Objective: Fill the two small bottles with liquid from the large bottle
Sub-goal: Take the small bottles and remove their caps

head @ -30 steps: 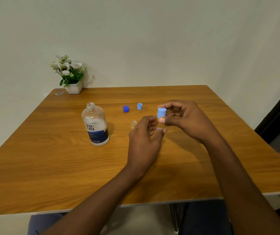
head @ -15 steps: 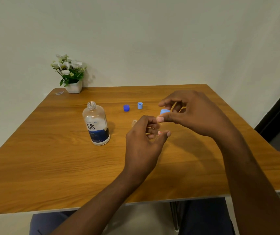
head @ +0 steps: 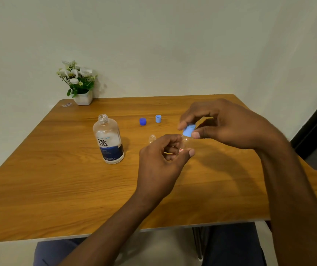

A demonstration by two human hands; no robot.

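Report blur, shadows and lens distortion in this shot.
Head view: motion blurs the cap and right hand; the clear small bottle in the left hand barely shows; the hands cast soft shadows on the table toward the right; the wide lens makes the large bottle seem to lean.

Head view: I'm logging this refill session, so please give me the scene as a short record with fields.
large bottle: renu bottle, upright on the wooden table, uncapped
left hand: grips a small clear bottle
right hand: pinches the held light blue cap at that bottle's top; seated or not, cannot tell
second small bottle: upright, open, just beyond the left hand
loose caps: dark blue cap and loose light blue cap, side by side, apart
background: potted flowers, far left corner
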